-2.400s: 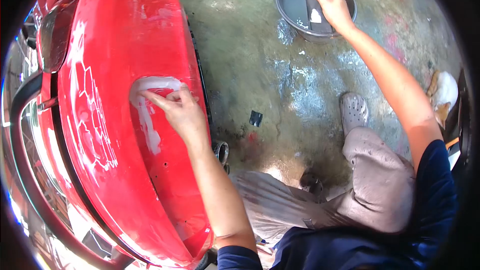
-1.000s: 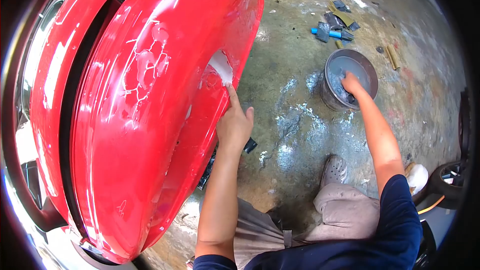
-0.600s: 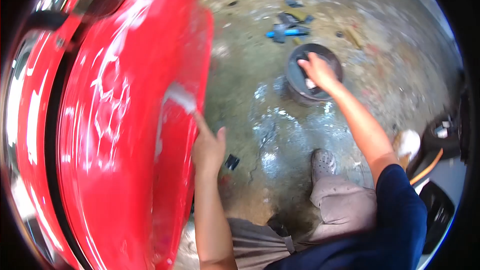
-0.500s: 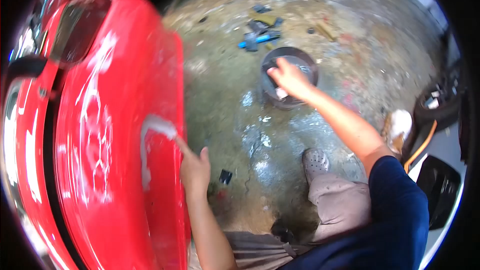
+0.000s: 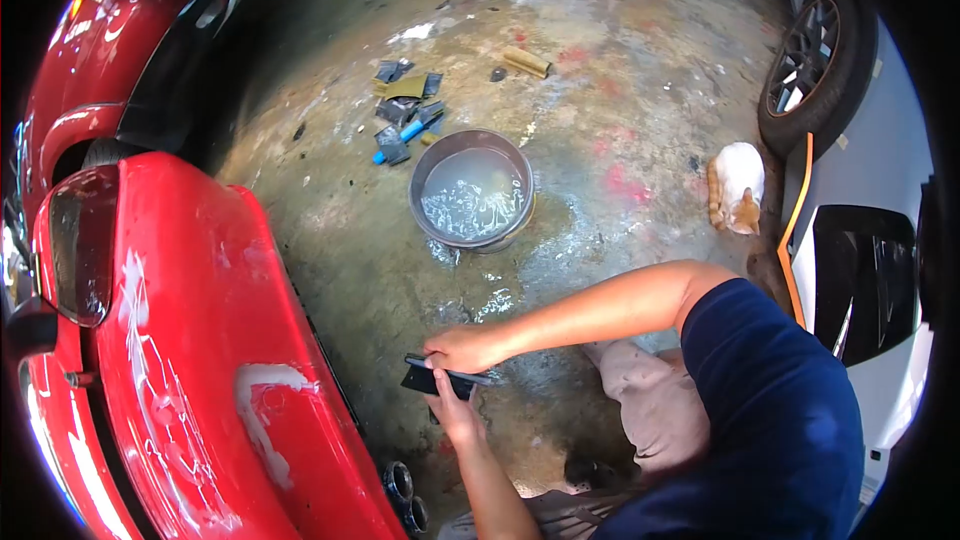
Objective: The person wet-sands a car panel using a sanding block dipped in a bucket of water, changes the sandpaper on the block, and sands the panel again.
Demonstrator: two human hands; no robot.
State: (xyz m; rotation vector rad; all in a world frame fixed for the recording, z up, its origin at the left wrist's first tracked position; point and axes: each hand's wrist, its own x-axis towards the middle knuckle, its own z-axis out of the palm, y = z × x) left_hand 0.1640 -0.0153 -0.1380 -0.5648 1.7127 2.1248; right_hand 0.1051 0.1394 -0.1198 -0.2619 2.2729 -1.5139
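My right hand (image 5: 465, 348) and my left hand (image 5: 458, 415) are together in front of my body, beside the red bumper. Both are closed on a flat black piece of sandpaper (image 5: 424, 380); fingers and thumbs hide part of it, so I cannot tell whether a block is inside. To the left, the glossy red car bumper (image 5: 215, 290) carries a dull grey, curved patch (image 5: 262, 430). Beyond my hands stands a round dark tub (image 5: 418, 215) of cloudy water.
Dark sandpaper pieces (image 5: 394, 145) and a blue tube-like item (image 5: 412, 128) lie past the tub. A white-and-orange cat (image 5: 740, 180) rests near a wheel (image 5: 805, 65) of a grey car. Exhaust tips (image 5: 398, 481) stick out under the bumper. The concrete floor (image 5: 620, 240) is wet in places.
My right hand has left the tub and come back toward my body. My left hand has come off the bumper to meet it at the black sandpaper. The view has shifted.
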